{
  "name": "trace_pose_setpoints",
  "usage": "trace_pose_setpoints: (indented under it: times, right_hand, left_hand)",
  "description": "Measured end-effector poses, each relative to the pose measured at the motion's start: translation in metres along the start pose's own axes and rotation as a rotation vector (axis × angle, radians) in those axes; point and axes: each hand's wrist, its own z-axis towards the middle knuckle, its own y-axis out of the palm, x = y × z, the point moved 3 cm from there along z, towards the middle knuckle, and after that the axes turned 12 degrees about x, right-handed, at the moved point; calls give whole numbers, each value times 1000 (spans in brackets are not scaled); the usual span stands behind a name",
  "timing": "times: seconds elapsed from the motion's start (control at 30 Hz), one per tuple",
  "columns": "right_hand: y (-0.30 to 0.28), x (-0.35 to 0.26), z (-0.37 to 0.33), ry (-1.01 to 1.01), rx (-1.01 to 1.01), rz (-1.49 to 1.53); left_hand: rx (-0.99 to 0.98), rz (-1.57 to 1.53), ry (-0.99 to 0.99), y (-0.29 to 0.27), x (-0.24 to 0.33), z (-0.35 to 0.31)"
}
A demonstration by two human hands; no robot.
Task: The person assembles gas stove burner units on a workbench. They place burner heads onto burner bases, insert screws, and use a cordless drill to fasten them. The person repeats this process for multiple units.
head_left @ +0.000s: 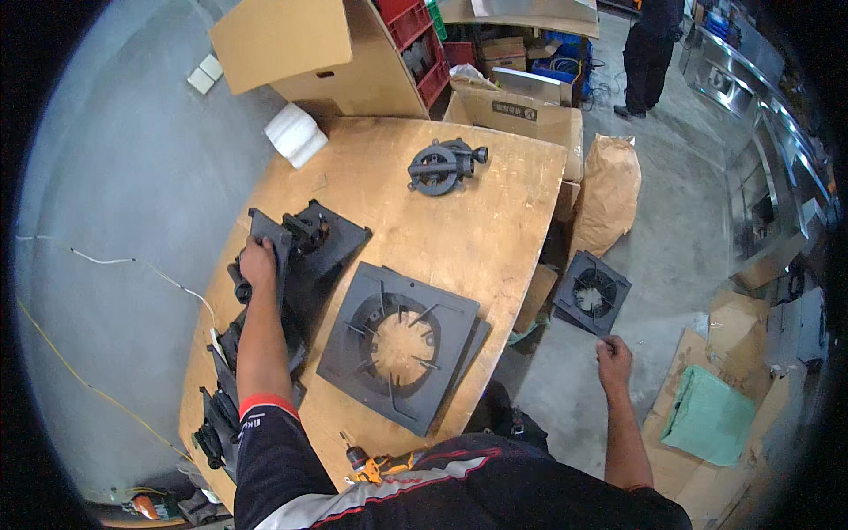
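At the left side of the wooden table (pixel 477 230), my left hand (pixel 258 263) is closed round the edge of a black stove grate (pixel 276 237) that stands tilted. More dark square plates and burner parts (pixel 309 231) lean close around it. My right hand (pixel 615 362) is off the table's right side, its fingers curled; what they may hold is hidden. Just past its fingertips, lower down, a square black pan support (pixel 608 272) is visible; whether they touch I cannot tell. Two large stacked black stove grates (pixel 353 371) with a round opening lie near the table's front.
A black ring burner (pixel 439 168) lies at the table's far end. A yellow-black cordless drill (pixel 367 464) is at the near edge. Cardboard boxes (pixel 521 115) and a brown paper sack (pixel 609 190) stand beyond. A person (pixel 649 57) stands far right, near steel units (pixel 751 185).
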Motion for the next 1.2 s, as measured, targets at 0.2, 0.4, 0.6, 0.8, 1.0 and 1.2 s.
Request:
trace_pose_setpoints:
  times: [0.2, 0.4, 0.6, 0.8, 1.0, 1.2]
  right_hand:
    - [116, -138, 10, -436, -473, -262]
    - [262, -250, 78, -893, -391, -243]
    - [359, -314, 166, -1113, -260, -637]
    - [402, -317, 176, -1060, -327, -1007]
    - [415, -268, 206, -978, -321, -783]
    - [336, -274, 124, -257, -700, 8]
  left_hand:
    - [-263, 174, 149, 7, 4, -7]
    - [-154, -400, 202, -97, 4, -90]
    - [-217, -363, -314, -122, -167, -310]
    - [-202, -425, -792, -186, -217, -499]
    - [-229, -606, -612, -175, -139, -436]
    - [-268, -645, -117, -143, -59, -373]
